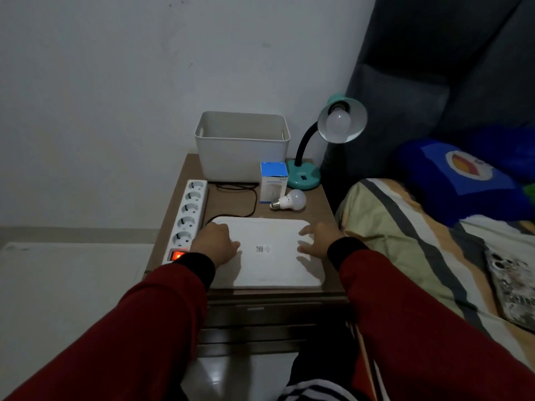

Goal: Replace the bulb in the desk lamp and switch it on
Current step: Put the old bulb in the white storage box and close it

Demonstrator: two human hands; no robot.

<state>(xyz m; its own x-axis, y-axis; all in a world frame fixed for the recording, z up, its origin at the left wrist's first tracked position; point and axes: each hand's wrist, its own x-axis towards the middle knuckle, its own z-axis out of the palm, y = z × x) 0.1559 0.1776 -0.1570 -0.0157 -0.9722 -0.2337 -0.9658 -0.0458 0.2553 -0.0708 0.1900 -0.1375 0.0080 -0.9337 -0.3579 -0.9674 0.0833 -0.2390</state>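
dim room. wooden nightstand [315, 209] beside a striped bed [405, 241]. white plastic bin [240, 151] at the back, flat white lid [269, 256] in front. left hand [215, 241] rests curled on the lid, gripping nothing; right hand [317, 237] lies on it with fingers spread. teal gooseneck lamp [307, 172] unlit, matte bulb [337, 121] in its glossy shade. spare bulb [291, 200] lies loose by its box [273, 182]. which one is new, cannot tell; lamp not yet switched on. power strip [189, 215] switch glows red.
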